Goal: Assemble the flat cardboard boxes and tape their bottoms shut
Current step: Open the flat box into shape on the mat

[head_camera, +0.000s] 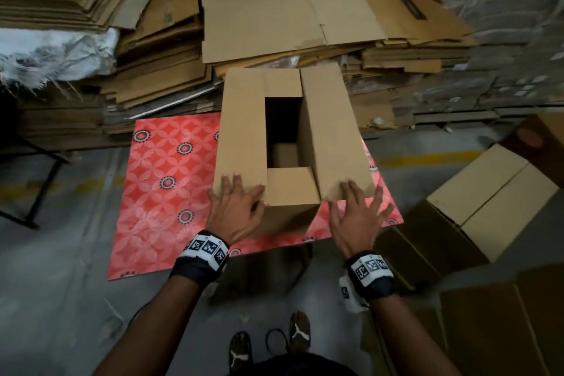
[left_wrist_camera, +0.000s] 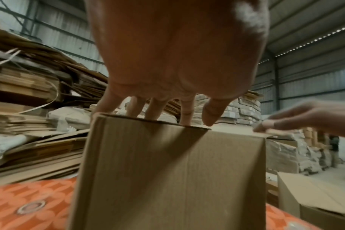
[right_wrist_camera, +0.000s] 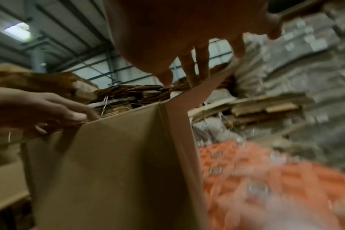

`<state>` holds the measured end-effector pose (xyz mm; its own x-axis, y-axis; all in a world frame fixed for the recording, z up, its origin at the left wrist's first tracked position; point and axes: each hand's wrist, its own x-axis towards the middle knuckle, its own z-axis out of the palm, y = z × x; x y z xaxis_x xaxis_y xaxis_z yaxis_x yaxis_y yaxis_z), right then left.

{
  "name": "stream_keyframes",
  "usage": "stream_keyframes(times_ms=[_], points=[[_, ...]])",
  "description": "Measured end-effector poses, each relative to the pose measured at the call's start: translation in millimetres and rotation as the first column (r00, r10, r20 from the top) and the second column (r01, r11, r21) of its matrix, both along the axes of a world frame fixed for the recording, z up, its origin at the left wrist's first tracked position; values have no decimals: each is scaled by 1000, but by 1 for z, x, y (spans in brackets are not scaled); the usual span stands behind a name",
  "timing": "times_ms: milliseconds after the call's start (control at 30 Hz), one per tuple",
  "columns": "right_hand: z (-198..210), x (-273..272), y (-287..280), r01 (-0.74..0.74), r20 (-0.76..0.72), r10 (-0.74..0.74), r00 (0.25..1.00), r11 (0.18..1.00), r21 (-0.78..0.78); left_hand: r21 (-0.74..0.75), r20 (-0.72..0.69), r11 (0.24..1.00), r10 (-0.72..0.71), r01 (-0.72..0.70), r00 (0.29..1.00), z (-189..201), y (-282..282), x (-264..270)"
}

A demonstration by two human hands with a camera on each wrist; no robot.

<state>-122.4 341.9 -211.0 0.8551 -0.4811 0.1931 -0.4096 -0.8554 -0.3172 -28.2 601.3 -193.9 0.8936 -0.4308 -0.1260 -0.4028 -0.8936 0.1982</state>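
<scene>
The box (head_camera: 283, 143) stands on the mat (head_camera: 164, 192), directly ahead of both hands. The left hand (head_camera: 235, 210) rests on the near end of the box's left flap; the right hand (head_camera: 355, 217) lies at the near end of the right flap. Stacks of flat cardboard (head_camera: 290, 21) lie beyond the box, farther from the hands. Assembled boxes (head_camera: 488, 195) sit to the right of the right hand. The feet (head_camera: 268, 342) stand behind the hands, off the mat.

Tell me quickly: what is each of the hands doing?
Left hand: open, fingers spread, pressing the box left flap down.
Right hand: open, fingers spread on the right flap.
</scene>
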Motion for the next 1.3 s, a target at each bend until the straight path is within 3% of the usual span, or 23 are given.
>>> stream_keyframes(times_ms=[67,167,267,367,467,567,667,733,800,933,1000,1033,1133,1200,1300], points=[[-18,-1,7,-5,-114,25,993,985,174,39,38,999,-11,9,999,-2,-4,1],[-33,2,18,-33,-53,66,996,880,474,78,73,996,-41,35,996,-6,-3,0],[-38,9,18,-46,12,47,999,848,528,72,87,995,-68,62,994,-5,1,2],[-31,20,9,-57,15,56,998,901,430,87,65,994,-78,72,995,-2,-2,7],[-17,28,15,-175,136,154,979,972,158,94,-3,991,-90,90,996,9,-8,17],[-11,31,44,-391,194,377,906,920,35,23,-27,995,-94,94,995,28,-11,24],[-17,33,69,-489,149,474,868,867,93,-293,17,956,-25,29,1000,57,4,26],[-21,35,77,-493,114,484,868,868,64,-575,35,817,84,-49,996,68,27,28],[-20,39,84,-484,85,480,873,874,32,-689,87,720,204,-89,975,69,55,27],[-21,45,92,-450,64,450,891,893,-13,-589,344,788,447,-182,826,63,99,23],[-26,46,93,-440,80,440,894,898,-19,-447,420,843,492,-298,763,52,116,22],[-30,47,92,-441,85,441,893,897,-26,-346,435,875,468,-337,769,44,122,23],[-38,46,91,-446,73,451,890,892,-66,-90,295,947,320,-307,900,9,130,21],[-39,46,91,-439,68,443,894,896,-70,-140,125,945,313,-296,941,-9,125,16],[-40,47,92,-440,60,445,894,895,-75,-341,-130,865,345,-369,930,-19,107,8]])
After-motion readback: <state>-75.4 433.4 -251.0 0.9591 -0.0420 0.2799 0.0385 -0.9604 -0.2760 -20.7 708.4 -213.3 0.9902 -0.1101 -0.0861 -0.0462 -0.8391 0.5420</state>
